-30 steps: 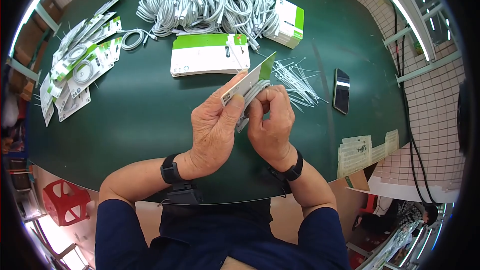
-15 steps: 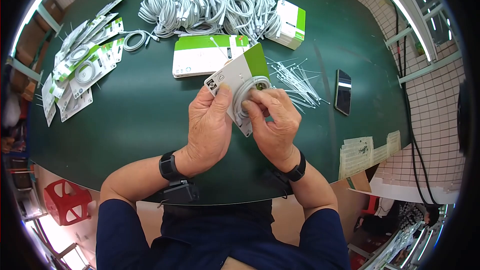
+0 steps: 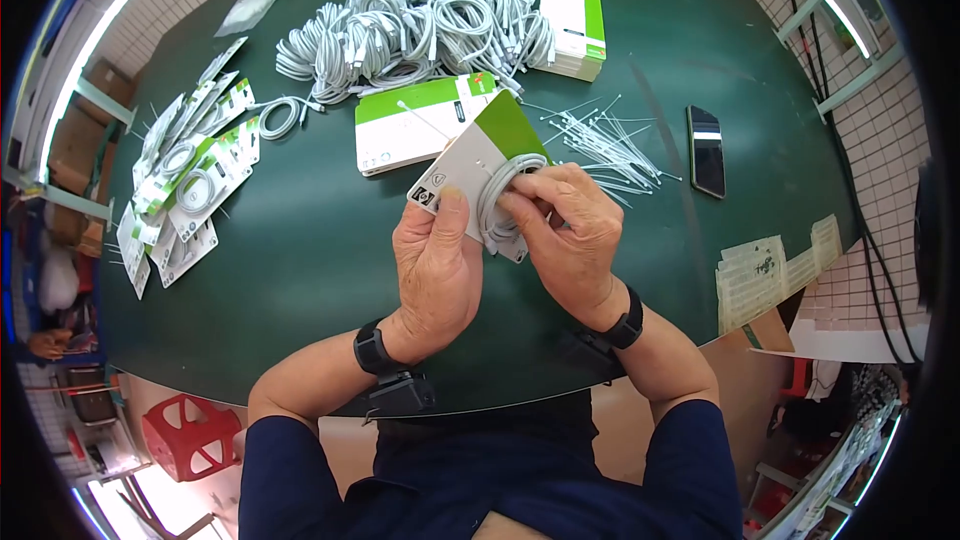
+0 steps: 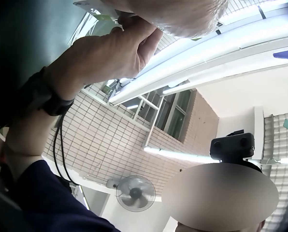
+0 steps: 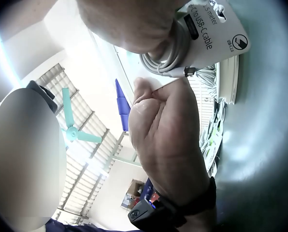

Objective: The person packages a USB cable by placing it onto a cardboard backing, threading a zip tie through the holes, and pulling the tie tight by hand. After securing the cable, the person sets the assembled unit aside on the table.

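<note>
In the head view my left hand [image 3: 437, 275] holds a white and green cardboard package card [image 3: 462, 165], thumb on its face and fingers behind. A coiled light-grey cable [image 3: 492, 202] lies against the card's lower right part. My right hand [image 3: 578, 235] has its thumb and curled fingers at the coil's inner edge, gripping it there; the fingertips are partly hidden. A thin white cable tie [image 3: 422, 118] sticks out past the card's upper left edge. In the right wrist view the card's print [image 5: 207, 36] reads USB-C cable, and a metal plug [image 5: 188, 71] shows on the coil.
Behind the hands are a stack of cards [image 3: 400, 130], a heap of coiled cables [image 3: 420, 25] and another card stack [image 3: 575, 25]. Loose cable ties [image 3: 610, 145] and a phone [image 3: 707, 155] lie to the right. Carded cables [image 3: 190, 170] are piled at the left.
The card has turned from nearly edge-on to showing its printed face. My right fingers stay at the coil. The head view has shifted, so the table sits differently in it.
</note>
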`<act>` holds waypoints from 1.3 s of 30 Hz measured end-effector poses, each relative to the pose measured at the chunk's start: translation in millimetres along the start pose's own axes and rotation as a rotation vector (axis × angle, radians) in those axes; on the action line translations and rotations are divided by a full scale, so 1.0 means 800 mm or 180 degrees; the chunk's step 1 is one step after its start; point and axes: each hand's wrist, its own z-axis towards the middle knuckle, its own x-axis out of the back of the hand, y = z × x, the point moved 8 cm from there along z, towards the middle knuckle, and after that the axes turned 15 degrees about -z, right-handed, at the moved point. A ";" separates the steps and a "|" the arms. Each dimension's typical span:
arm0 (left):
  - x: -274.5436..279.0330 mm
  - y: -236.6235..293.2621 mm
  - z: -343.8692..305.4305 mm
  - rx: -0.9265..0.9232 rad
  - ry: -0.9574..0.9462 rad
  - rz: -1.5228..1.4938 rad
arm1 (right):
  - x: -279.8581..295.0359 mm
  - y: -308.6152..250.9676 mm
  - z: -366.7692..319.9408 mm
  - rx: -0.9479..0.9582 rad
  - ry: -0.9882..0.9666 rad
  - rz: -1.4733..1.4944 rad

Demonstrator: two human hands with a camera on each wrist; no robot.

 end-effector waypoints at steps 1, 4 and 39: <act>0.000 0.000 0.000 0.0024 -0.0011 0.0021 | 0.000 -0.001 0.000 0.0074 0.0019 -0.0021; 0.003 -0.003 0.002 0.0131 0.0132 0.0252 | 0.001 0.001 0.001 0.0103 0.0033 -0.0029; 0.001 -0.002 -0.002 0.0253 0.0138 0.0926 | -0.023 -0.018 -0.012 0.0689 0.0156 -0.1015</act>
